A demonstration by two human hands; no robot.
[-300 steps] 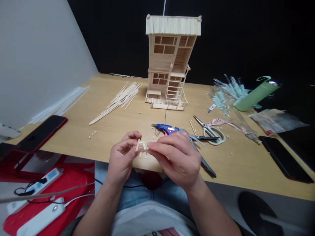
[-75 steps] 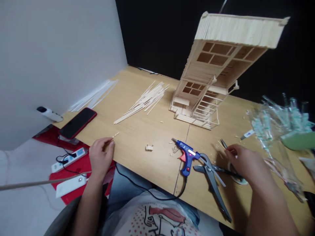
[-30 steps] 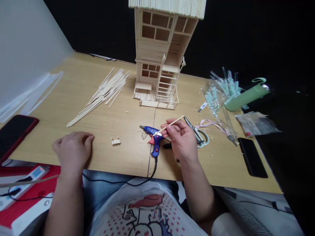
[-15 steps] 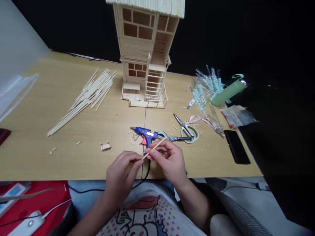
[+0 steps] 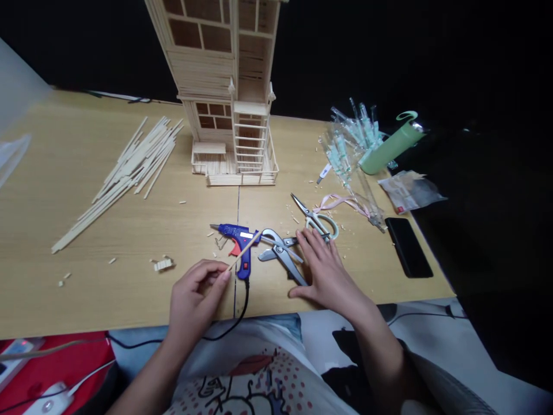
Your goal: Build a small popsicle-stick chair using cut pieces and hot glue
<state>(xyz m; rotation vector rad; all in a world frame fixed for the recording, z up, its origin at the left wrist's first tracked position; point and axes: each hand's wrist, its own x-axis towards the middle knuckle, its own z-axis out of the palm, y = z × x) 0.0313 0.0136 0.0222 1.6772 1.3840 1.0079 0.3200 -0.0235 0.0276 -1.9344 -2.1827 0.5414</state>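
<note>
Head view: the left hand (image 5: 196,297) pinches a thin stick (image 5: 245,249) across the blue glue gun (image 5: 235,231), near side of the counter (image 5: 129,300); the right hand (image 5: 330,279) spreads beside grey cutters (image 5: 290,266); lowering the stick carelessly could nudge the gun

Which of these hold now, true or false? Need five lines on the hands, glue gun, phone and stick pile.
1. The left hand pinches a thin stick. True.
2. The right hand grips the green bottle. False: it is spread by the tools, away from the bottle.
3. The glue gun lies on its side. True.
4. The black phone is left of the glue gun. False: right.
5. The stick pile is left of the model house. True.
</note>
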